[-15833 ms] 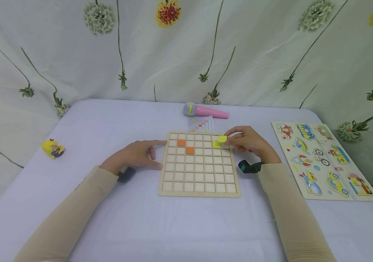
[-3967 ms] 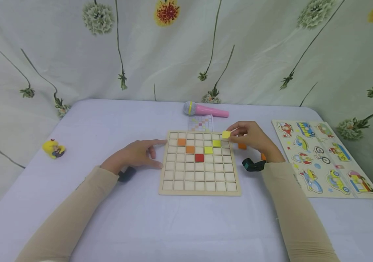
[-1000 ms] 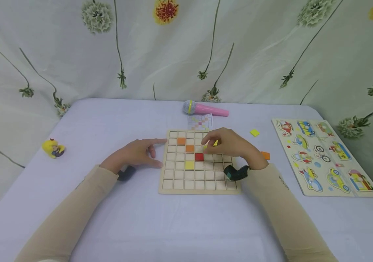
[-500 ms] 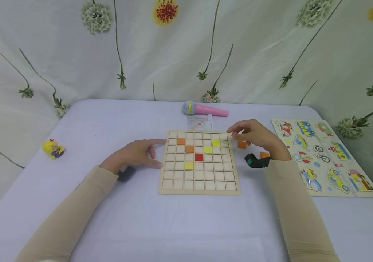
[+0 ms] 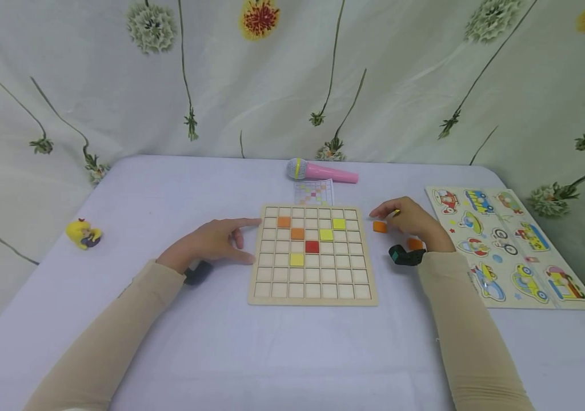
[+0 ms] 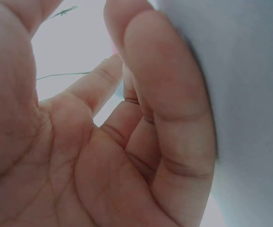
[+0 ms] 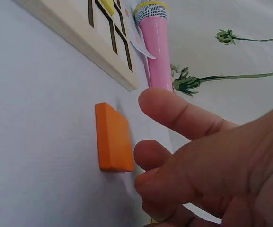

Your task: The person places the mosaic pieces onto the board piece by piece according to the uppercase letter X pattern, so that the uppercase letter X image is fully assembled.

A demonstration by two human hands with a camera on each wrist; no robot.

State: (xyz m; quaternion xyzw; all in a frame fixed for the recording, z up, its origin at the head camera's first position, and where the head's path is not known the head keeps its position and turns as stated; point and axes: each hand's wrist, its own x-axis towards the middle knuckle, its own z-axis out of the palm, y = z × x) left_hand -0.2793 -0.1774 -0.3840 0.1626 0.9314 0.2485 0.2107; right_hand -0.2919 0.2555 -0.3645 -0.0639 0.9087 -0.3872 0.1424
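Note:
A wooden grid board lies mid-table, with orange, yellow and red square tiles in its cells. My left hand rests at its left side, index finger and thumb spread against the edge, the other fingers bent inward. Right of the board, my right hand hovers with loosely bent fingers beside an orange tile on the cloth. In the right wrist view its fingertips are apart from that tile. A yellow tile shows partly behind the hand; another orange tile lies near the wrist.
Behind the board lie a small printed pattern card and a pink toy microphone. A vehicle picture puzzle stands at the right, near the right sleeve. A yellow-haired figurine sits far left.
Since the earliest frame, a red tile and more yellow tiles have come onto the board. Over the last second my right hand has left the board for the loose tiles at right; the left stays put.

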